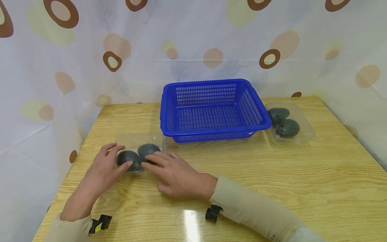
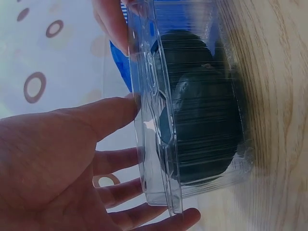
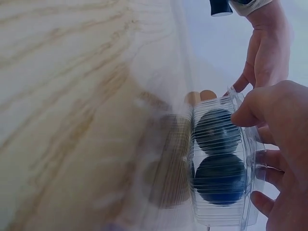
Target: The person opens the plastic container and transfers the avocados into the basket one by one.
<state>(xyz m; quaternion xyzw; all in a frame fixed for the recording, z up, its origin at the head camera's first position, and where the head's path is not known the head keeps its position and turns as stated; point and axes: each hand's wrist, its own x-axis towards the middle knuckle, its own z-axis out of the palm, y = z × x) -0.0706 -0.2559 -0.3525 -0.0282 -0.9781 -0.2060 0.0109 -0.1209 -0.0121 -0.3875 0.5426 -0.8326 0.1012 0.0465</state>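
A clear plastic box with two dark green fruits, like avocados, lies at the table's left. Its clear lid faces up, ribbed walls showing in both wrist views. My left hand spans the box's left end, thumb at the near side and fingers toward the far side. In the left wrist view that hand's spread, fairly straight fingers touch the lid. From the right, my right hand lays its fingertips on the lid's near right part. Some of its fingers show behind the lid's rim in the right wrist view.
A blue plastic basket stands at the back middle, just right of the box. To its right lies another clear box with two similar dark fruits. The wooden table meets a patterned cloth backdrop.
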